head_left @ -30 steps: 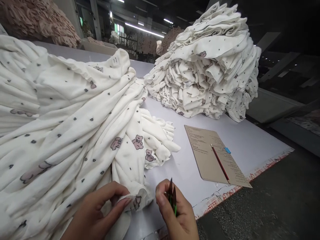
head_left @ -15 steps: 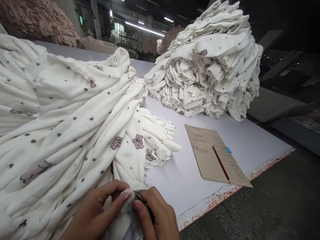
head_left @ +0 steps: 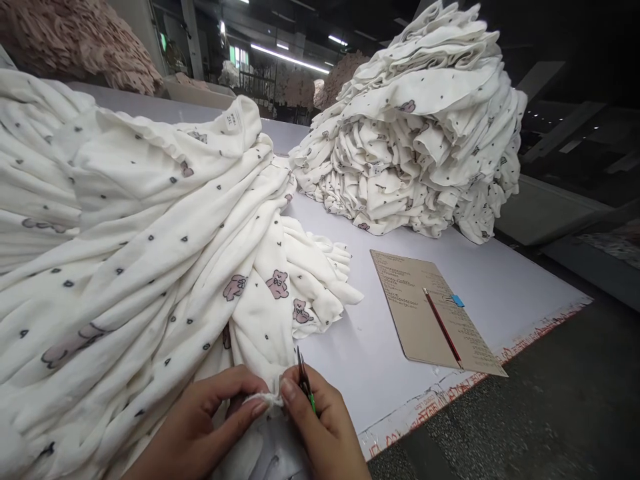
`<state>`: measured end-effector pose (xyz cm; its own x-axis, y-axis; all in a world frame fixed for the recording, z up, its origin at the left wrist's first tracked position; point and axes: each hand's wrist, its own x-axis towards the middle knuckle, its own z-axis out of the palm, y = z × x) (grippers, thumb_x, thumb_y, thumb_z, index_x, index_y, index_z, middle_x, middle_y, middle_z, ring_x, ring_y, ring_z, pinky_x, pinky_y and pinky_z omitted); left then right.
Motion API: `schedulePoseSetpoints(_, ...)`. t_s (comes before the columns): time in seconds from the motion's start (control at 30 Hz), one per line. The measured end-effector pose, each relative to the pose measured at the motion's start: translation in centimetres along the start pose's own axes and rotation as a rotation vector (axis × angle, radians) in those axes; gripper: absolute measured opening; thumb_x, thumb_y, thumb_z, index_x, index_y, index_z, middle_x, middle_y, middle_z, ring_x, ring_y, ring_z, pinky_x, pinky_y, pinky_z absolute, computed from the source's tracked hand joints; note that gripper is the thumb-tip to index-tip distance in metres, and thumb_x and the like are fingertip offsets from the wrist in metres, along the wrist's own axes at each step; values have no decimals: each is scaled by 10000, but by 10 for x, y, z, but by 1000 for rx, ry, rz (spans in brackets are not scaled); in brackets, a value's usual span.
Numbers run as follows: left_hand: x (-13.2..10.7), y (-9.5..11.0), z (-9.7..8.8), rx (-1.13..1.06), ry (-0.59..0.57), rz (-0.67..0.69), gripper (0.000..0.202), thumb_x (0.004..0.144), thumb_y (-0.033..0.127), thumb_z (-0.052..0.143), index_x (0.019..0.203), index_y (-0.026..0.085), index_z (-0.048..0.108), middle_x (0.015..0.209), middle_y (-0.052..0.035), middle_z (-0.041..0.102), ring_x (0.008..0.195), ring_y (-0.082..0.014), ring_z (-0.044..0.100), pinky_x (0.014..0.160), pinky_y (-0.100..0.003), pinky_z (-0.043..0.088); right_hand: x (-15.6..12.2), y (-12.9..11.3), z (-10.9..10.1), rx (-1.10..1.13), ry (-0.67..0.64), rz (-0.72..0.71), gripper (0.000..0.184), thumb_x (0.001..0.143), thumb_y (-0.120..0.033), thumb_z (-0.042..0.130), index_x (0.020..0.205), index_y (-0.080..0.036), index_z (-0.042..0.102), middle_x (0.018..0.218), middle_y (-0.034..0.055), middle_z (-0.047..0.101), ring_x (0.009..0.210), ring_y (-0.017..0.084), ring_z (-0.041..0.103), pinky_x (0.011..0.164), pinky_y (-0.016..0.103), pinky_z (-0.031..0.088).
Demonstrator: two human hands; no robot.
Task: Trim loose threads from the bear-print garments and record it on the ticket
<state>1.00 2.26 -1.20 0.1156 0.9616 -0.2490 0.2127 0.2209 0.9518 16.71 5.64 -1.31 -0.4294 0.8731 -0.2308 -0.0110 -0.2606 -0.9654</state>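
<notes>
My left hand (head_left: pixel 203 417) pinches a gathered edge of a white bear-print garment (head_left: pixel 150 253), which lies in a large heap. The pinched fabric (head_left: pixel 267 399) sits between my thumb and fingers. My right hand (head_left: pixel 320 427) is right beside it, holding small thread snips (head_left: pixel 305 381) with dark pointed blades and a green grip. Their tips point upward, just beside the pinched fabric. The lower part of the snips is hidden by my fingers.
A tall stack of folded bear-print garments (head_left: pixel 415 133) stands at the back right of the pale table (head_left: pixel 380 353). A printed tan sheet (head_left: pixel 425 310) lies to the right with a red pencil (head_left: pixel 443 330) on it. The table's near edge (head_left: pixel 430 403) drops to a dark floor.
My right hand has moved left with the snips, from open table to beside my left hand. The snips have turned upright. My left hand has gathered the fabric more tightly.
</notes>
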Motion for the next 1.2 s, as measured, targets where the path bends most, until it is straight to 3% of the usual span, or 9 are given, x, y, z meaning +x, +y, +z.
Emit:
schedulePoseSetpoints(0.07,0,1,1,-92,0,-16,273,860,456,554,817,202,644,818,-8,641,869,-200,588,810,-249,464,-5,4,-1,140,-30,43,411,812,-602,554,729,-213,451,595,-71,289,527,98,218,494,217,215)
schedulePoseSetpoints(0.13,0,1,1,-276,34,-104,274,814,477,621,823,208,669,788,8,647,833,-183,592,774,-227,471,-10,12,-1,92,34,-56,443,804,-655,518,749,-219,468,603,-64,310,517,101,231,483,220,209)
schedulePoseSetpoints(0.23,0,0,1,-543,69,-216,297,762,467,695,903,205,698,815,7,692,833,-178,611,783,-238,481,-12,27,-2,-295,177,-297,460,839,-668,433,777,-223,532,651,-28,428,546,127,391,510,235,281)
schedulePoseSetpoints(0.33,0,1,1,-635,76,-229,302,741,443,728,929,208,715,822,3,712,880,-187,619,820,-248,479,-10,38,-5,-666,213,-394,473,880,-644,369,803,-227,578,689,0,523,550,146,520,497,241,336)
schedulePoseSetpoints(0.5,-1,3,3,-608,36,-109,215,758,424,724,885,252,745,771,40,701,825,-137,605,768,-169,473,-7,32,-3,-878,230,-455,428,927,-568,342,815,-237,590,665,-6,564,507,147,561,465,242,361)
schedulePoseSetpoints(0.7,-3,8,2,-699,102,-252,256,663,456,787,842,278,746,720,63,692,804,-132,608,749,-163,477,-9,25,-1,-899,240,-511,443,936,-576,341,767,-241,577,645,-10,577,505,141,576,455,238,361)
schedulePoseSetpoints(0.87,-3,4,2,-605,1,-153,235,761,454,709,870,247,730,767,33,677,805,-142,595,743,-185,472,-9,25,0,-912,267,-513,434,937,-570,346,757,-246,570,642,-11,582,506,143,574,452,238,354)
schedulePoseSetpoints(1.03,-4,1,2,-472,0,-76,206,804,431,664,844,236,716,783,19,620,821,-158,577,790,-214,468,-10,23,0,-978,259,-520,464,954,-563,313,752,-241,579,637,-7,577,500,139,571,456,250,344)
schedulePoseSetpoints(1.2,-4,-4,-1,-402,3,-77,210,819,443,635,841,242,691,817,21,609,859,-167,582,799,-207,474,-11,27,3,-886,238,-476,434,952,-545,353,753,-240,590,647,-15,574,525,132,566,483,239,344)
